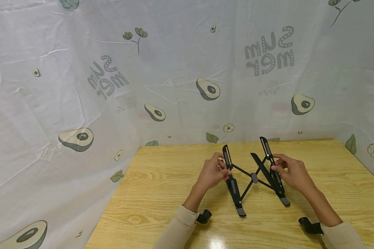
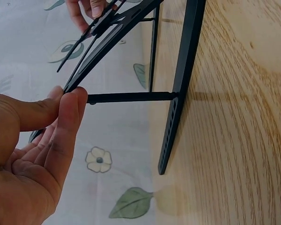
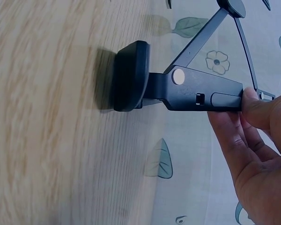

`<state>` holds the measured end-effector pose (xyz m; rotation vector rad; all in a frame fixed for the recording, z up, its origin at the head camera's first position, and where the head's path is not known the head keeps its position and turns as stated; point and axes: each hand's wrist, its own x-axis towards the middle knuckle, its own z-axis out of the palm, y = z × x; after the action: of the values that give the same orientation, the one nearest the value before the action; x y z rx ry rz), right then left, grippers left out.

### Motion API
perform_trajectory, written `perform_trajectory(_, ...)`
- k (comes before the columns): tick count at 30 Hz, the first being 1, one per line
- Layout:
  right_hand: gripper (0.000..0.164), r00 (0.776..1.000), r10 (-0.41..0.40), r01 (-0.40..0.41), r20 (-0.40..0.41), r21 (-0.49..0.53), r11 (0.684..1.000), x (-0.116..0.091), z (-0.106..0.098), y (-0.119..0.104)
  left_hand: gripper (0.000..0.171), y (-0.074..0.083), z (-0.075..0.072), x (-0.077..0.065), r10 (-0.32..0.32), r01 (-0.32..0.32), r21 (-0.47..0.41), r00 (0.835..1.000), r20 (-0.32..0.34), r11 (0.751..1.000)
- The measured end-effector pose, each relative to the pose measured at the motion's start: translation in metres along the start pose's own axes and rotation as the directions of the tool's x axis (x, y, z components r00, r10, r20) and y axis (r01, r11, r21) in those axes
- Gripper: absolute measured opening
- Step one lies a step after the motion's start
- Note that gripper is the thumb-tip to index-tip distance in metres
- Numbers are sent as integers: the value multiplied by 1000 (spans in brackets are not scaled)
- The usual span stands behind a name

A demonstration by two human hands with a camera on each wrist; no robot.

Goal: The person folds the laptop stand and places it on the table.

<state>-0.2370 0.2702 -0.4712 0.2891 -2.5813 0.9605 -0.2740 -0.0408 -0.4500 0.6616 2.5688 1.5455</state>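
A black folding laptop stand stands spread on the wooden table, its crossed struts meeting at an oval hub between two side rails. My left hand pinches the left rail at about its middle, thumb against fingers. On the other side, my right hand holds the right rail between thumb and fingers. In the left wrist view a support leg with a row of notches lies along the table, joined by a short strut to the raised rail. The right wrist view shows a padded front lip close over the wood.
The wooden table reaches back to a pale curtain printed with avocados, leaves and flowers, which also hangs along the left and right sides. Black wrist-worn devices sit near both sleeve cuffs.
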Motion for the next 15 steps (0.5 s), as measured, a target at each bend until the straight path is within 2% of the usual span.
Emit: perform_trajectory(15,41,1000,-12,11,-15,-16,1000,0,2,1,53,1,3,1,0,0,-13,1000,-17,1000)
